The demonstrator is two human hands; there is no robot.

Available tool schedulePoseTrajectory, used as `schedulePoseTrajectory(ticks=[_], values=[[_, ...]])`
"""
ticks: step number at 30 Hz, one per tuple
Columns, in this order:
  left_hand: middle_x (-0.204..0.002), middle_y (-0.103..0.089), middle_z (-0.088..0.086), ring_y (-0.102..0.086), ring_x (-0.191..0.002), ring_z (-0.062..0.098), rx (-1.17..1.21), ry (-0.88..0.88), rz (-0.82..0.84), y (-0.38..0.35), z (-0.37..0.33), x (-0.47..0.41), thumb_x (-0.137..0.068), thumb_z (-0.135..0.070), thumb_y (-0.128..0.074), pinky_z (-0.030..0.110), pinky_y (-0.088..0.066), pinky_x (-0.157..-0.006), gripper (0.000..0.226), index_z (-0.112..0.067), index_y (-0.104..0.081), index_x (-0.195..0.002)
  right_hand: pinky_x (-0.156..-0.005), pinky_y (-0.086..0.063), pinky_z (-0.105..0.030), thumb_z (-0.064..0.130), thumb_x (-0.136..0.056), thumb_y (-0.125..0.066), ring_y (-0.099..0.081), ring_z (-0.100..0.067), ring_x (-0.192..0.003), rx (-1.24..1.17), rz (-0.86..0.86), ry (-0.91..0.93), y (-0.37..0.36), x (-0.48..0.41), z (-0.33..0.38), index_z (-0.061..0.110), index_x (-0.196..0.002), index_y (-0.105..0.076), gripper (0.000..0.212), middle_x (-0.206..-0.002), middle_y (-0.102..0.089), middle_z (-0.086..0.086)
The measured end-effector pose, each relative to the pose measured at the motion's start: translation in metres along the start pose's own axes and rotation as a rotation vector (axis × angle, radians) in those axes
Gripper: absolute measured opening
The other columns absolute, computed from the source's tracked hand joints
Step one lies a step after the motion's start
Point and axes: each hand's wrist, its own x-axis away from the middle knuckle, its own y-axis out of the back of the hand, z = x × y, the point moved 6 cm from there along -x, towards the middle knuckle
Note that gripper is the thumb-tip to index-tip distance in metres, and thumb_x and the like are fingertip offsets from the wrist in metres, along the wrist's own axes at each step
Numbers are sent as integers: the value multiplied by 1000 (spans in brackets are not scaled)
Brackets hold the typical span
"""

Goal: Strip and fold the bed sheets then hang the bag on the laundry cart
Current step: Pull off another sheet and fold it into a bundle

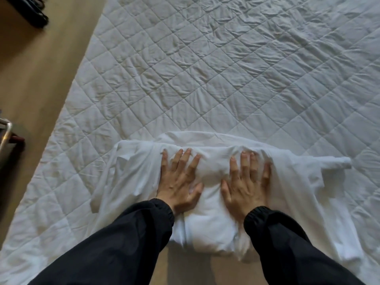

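Both our left hand (179, 182) and right hand (245, 185) press flat, fingers spread, on the folded white sheet (211, 179) atop the bare quilted mattress pad (205, 68); stripping looks done, bag-hanging remains.

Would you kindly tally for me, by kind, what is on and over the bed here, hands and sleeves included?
Hands: 2 (left hand, right hand)
Black sleeves: 2 (left sleeve, right sleeve)
Folded sheet: 1
Quilted mattress pad: 1
Total: 6
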Motion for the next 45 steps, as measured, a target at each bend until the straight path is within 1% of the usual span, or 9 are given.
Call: schedulePoseTrajectory(ticks=[4, 9, 15, 27, 32, 36, 39, 41, 45], values=[[-146, -40, 14, -33, -138, 29, -91, 46, 1, 26, 21, -2, -87, -54, -32, 55, -15, -112, 67, -19, -37, -144, -107, -15, -62, 42, -78, -34, -39, -37, -134, -48, 22, 120, 17, -10, 32, 8, -139, -41, 69, -146, -40, -20], [-137, -49, 22, -45, -128, 37, -145, 324, 47, 35, 100, 4, -83, -58, -28, 69, -21, -103, 71, -18, -48, -137, -109, -21, -61, 55, -91, -20, -39, -38, -134, -24, 49, 130, 18, -29, 33, 15, -140, -42, 67, -144, -43, -21], [-137, -46, 19, -43, -129, 35, -67, 317, -26, 7, 110, 13, -87, -54, -31, 64, -20, -109, 63, -21, -45, -139, -110, -16, -56, 56, -94, -7, -40, -39, -133, 23, 79, 130, -7, -35, 34, 14, -141, -35, 69, -142, -43, -24], [-136, -45, 15, -40, -131, 35, 56, 333, -10, -32, 133, -8, -85, -49, -33, 70, -19, -105, 60, -22, -43, -137, -112, -16, -54, 50, -90, -23, -38, -40, -134, 45, 108, 62, -34, -56, 40, 10, -141, -40, 67, -143, -41, -25], [-138, -44, 17, -37, -133, 36, 15, 274, 28, -9, 123, -6, -87, -49, -30, 66, -10, -110, 61, -19, -41, -139, -114, -13, -53, 53, -92, -12, -33, -37, -138, 71, 164, 43, -20, -50, 38, 13, -145, -35, 71, -147, -37, -22], [-142, -44, 13, -33, -138, 32, 42, 39, 33, 15, 99, -16, -86, -43, -31, 63, -10, -112, 59, -17, -46, -137, -115, 2, -48, 58, -86, -3, -16, -32, -145, 4, 255, 43, -7, -46, 38, 19, -151, -19, 78, -156, -20, -17], [-154, -27, 8, -19, -145, 23, 69, -55, 187, 24, 75, -39, -82, -57, -14, 55, -4, -116, 73, -28, -29, -147, -116, -3, -43, 65, -71, 8, -14, -28, -144, -28, 348, 97, 7, -52, 35, 23, -151, -6, 91, -157, -11, -14], [-159, -10, 7, -7, -147, 22, 70, -71, 336, 20, 64, -55, -75, -69, -3, 54, -2, -116, 84, -34, -14, -150, -114, -11, -40, 77, -68, -5, -16, -25, -144, -63, 352, 138, 19, -64, 28, 24, -151, -1, 98, -158, -9, -12], [-161, 5, 7, -1, -148, 26, -8, -140, 477, 8, 51, -87, -72, -85, -9, 61, -3, -113, 93, -36, -6, -151, -118, 0, -46, 87, -56, -54, 2, -23, -148, -136, 454, 130, 24, -93, 6, 28, -151, 9, 128, -160, 2, -11]])
